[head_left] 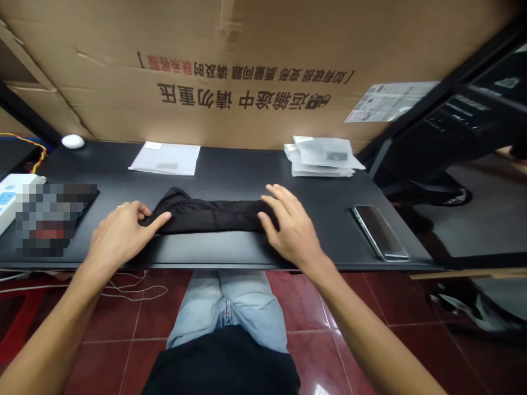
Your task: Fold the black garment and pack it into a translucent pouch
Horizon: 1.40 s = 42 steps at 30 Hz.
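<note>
A long, flat piece of black stretchy fabric [218,215] lies folded across the front of the black table, its left end bunched into a raised peak. At that left end, my left hand [125,227] grips the fabric, thumb on top and fingers curled at its edge. My right hand [292,227] has the other end between thumb and index finger, while its remaining fingers are lifted and slightly spread. The fabric's right tip is hidden behind those fingers.
Frosted plastic bags lie at the back left [168,159] and stacked at the back right [323,156]. A phone [381,233] rests near the right front edge. At left are a blurred dark package [53,219] and a white power strip [14,195]. A cardboard wall [247,33] stands behind.
</note>
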Motion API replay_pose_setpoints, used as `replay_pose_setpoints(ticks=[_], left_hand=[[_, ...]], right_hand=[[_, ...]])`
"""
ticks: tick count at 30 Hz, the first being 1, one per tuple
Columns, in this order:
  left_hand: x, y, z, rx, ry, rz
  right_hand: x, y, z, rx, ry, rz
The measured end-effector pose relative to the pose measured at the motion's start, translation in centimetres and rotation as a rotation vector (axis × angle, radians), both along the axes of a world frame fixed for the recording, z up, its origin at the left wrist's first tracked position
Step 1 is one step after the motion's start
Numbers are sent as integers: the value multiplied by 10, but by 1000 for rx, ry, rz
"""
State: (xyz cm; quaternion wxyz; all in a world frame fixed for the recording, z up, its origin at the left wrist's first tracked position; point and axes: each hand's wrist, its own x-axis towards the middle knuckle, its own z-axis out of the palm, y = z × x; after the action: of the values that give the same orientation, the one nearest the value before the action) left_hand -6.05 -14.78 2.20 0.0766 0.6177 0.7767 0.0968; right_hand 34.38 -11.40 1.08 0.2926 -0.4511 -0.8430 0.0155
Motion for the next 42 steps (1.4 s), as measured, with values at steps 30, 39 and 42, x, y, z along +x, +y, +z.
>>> replay_pose_setpoints(ticks=[30,39,42], left_hand=[[108,22,-22,615,-421,-668],[102,14,-15,426,-390,-894],[98,4,-15,499,-376,-786]], right_hand=[[-104,-51,-22,-119,310,138],[-73,-42,-18,93,385,134],[-79,-38,-19,-17,237,128]])
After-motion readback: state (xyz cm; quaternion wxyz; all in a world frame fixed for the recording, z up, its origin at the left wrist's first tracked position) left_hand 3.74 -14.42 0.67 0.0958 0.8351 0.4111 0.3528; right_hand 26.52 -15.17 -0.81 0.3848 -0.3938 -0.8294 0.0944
